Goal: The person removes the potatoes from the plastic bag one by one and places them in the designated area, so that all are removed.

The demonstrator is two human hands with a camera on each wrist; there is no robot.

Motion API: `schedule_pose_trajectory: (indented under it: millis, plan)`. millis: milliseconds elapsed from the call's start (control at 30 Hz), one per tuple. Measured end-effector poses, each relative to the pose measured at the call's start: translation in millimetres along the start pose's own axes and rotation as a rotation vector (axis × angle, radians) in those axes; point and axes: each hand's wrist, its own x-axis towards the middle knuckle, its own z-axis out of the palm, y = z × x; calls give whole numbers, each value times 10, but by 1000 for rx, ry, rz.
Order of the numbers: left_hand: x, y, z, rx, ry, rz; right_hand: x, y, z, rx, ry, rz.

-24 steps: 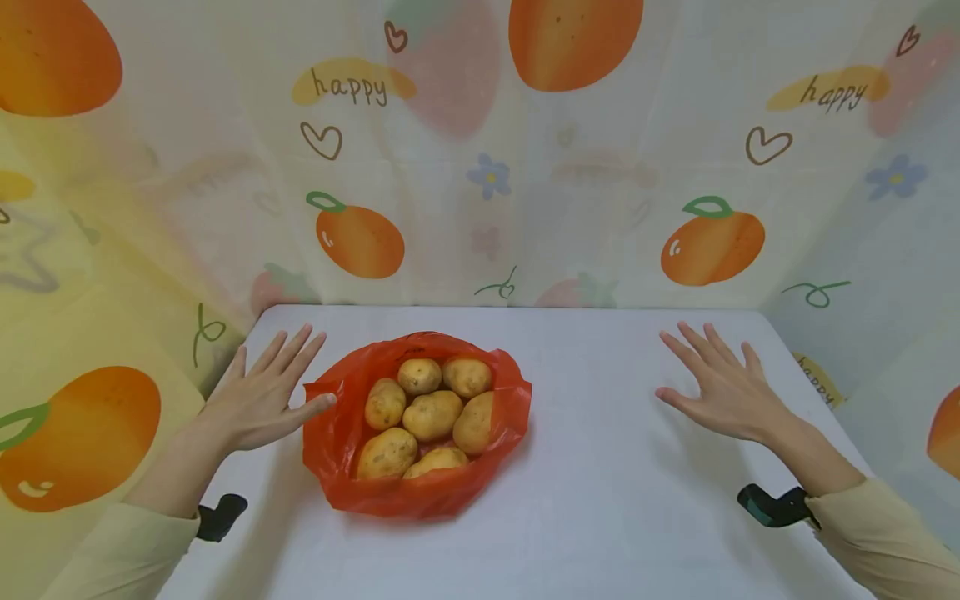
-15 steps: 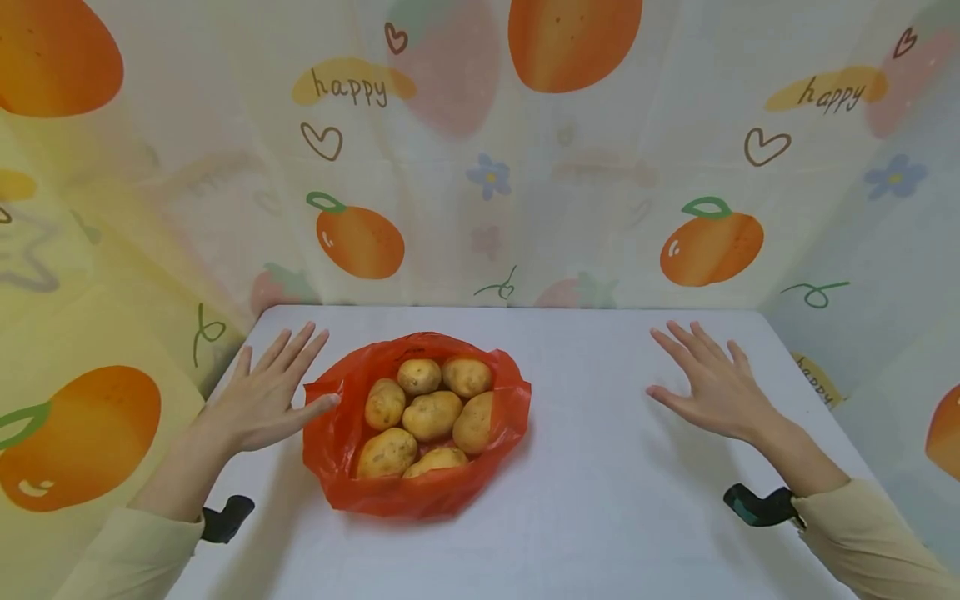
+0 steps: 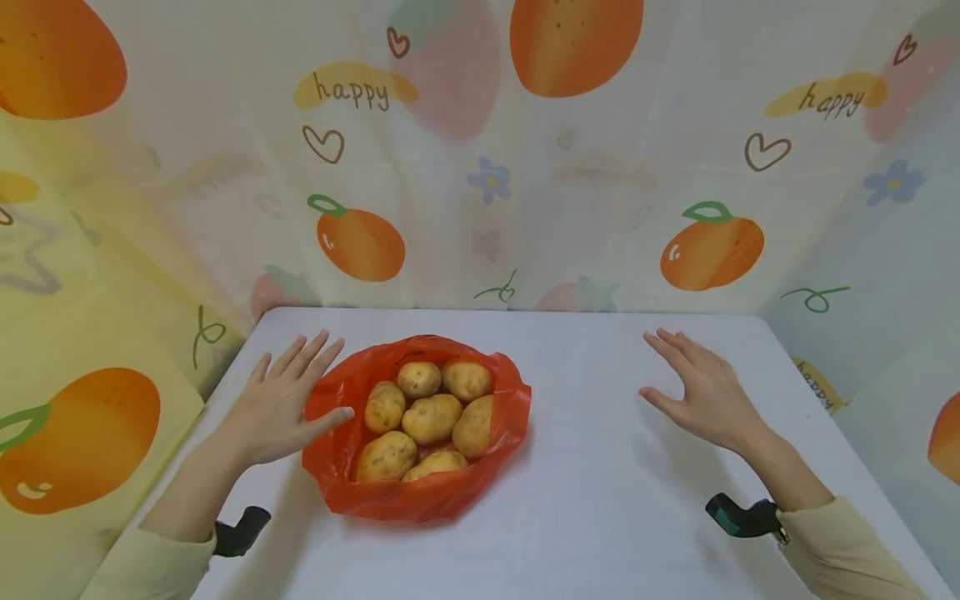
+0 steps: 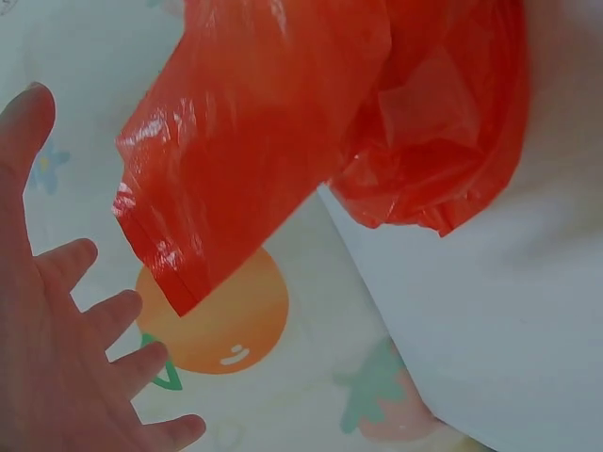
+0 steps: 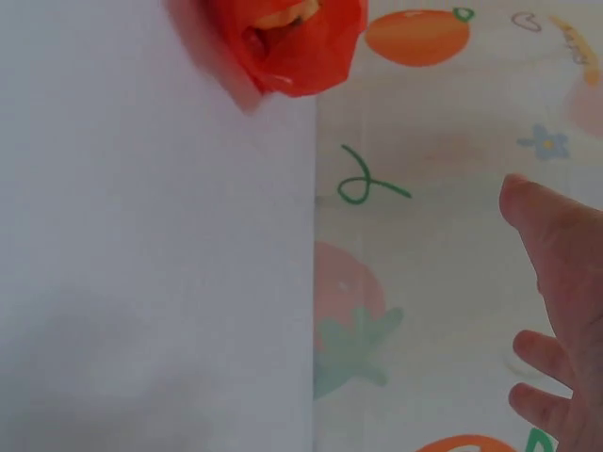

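A red plastic bag (image 3: 498,467) stands on the white table, its mouth folded wide. Several potatoes (image 3: 432,418) lie inside it. My left hand (image 3: 281,408) hovers at the bag's left side with fingers spread, its thumb overlapping the rim in the head view. In the left wrist view a flap of the bag (image 4: 245,141) hangs beside the spread fingers (image 4: 113,315). My right hand (image 3: 705,392) is held over the table's right part, well apart from the bag, fingers straight and holding nothing.
The white table (image 3: 585,517) ends at a patterned cloth backdrop (image 3: 570,200) behind it, with cloth at both sides too. Dark wrist-worn devices (image 3: 242,531) sit at the cuffs of both sleeves.
Both hands have moved inward, the left a little to the right toward the bag, the right a little to the left. The bag and potatoes stay in place.
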Motion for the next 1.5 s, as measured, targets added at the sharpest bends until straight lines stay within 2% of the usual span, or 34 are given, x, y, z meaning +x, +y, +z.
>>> schedule_pose_trajectory:
  millis: [300, 700, 1100, 1367, 1500]
  plan:
    - [-13, 66, 73, -38, -7, -13, 13, -98, 43, 76, 8, 23]
    - [3, 117, 140, 1, 14, 21, 112, -235, 137, 129, -7, 8]
    - [19, 144, 206, 50, -18, 34, 226, -450, 245, 197, -51, -15]
    - [16, 99, 273, 32, -55, -11, 289, -578, 298, 238, -81, 3]
    - [5, 64, 315, 5, -82, -52, 307, -635, 330, 274, -69, -3]
